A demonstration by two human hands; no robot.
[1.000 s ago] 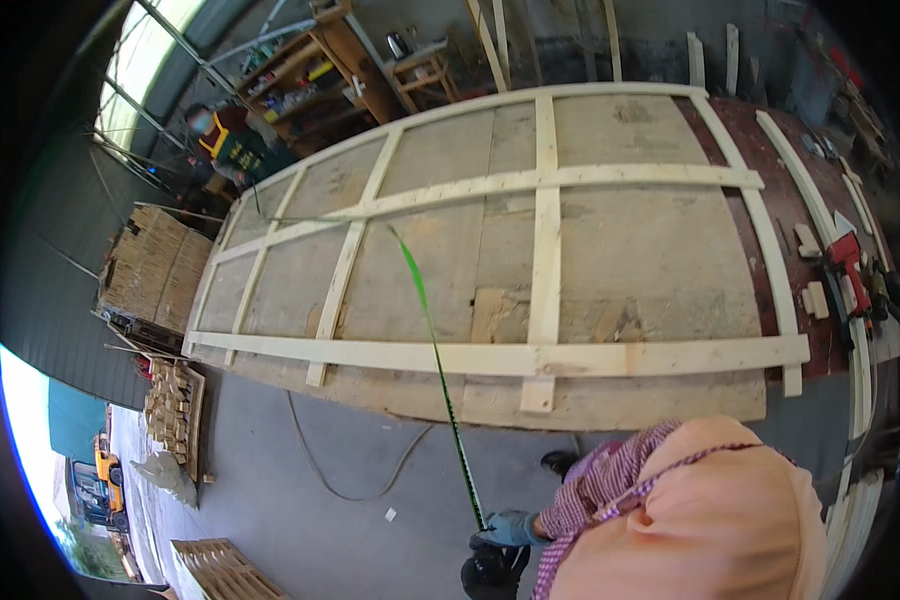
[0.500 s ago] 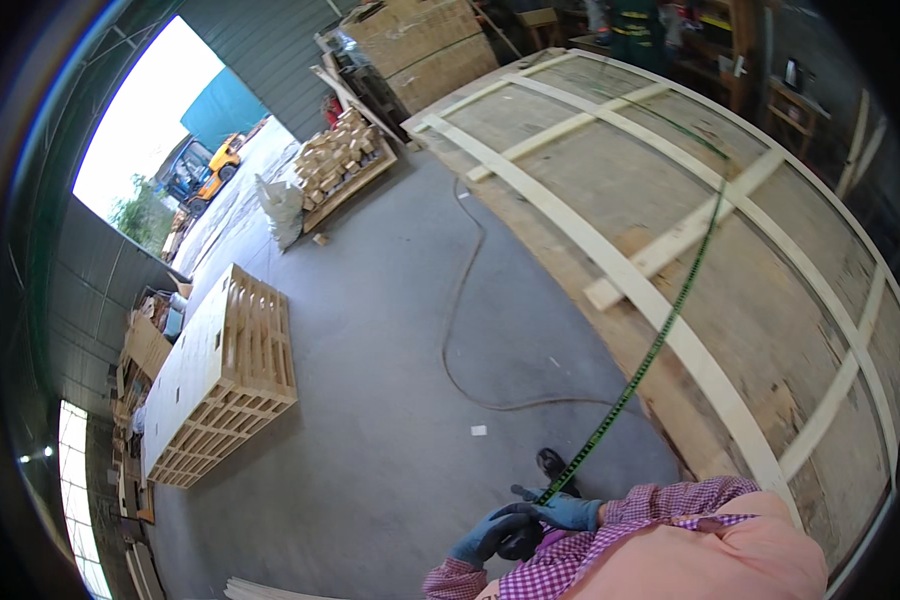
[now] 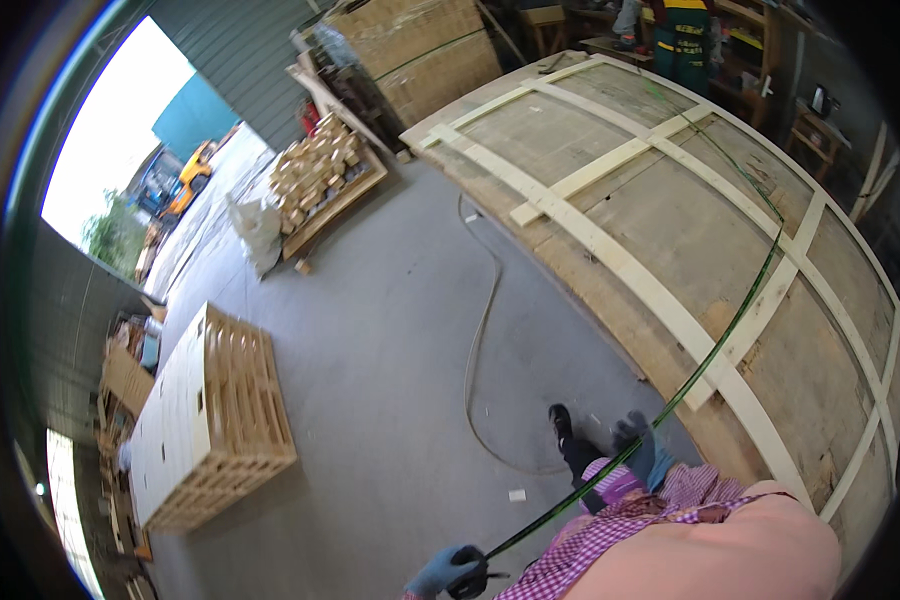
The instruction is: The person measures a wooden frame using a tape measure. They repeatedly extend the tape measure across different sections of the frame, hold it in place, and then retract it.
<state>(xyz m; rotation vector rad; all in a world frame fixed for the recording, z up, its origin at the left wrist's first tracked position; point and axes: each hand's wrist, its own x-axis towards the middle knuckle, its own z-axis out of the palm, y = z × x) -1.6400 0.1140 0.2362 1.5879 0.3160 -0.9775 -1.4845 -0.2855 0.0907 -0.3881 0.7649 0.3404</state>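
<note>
My left hand (image 3: 438, 573), in a blue and black glove, is closed round the black case of a tape measure (image 3: 469, 584) at the lower edge. From it the green tape blade (image 3: 715, 352) runs up and right, across a pale wooden lattice frame (image 3: 610, 240) to its far side. My right hand (image 3: 650, 458), gloved alike, is beside my body with its fingers apart. The blade passes across this hand; whether they touch I cannot tell. The frame's crossed slats lie on a large worn wooden surface (image 3: 542, 240).
A stack of slatted wooden panels (image 3: 185, 410) stands on the left. Wood blocks (image 3: 315, 175) are heaped on a pallet beside a white sack (image 3: 257, 235). A hose (image 3: 467, 385) curves across the floor. A person in dark green clothing (image 3: 682, 45) stands at the far side.
My hands, close together before, are now apart: the left has moved down and left with the tape case, the right up and right. The view has shifted, and more of the far person shows.
</note>
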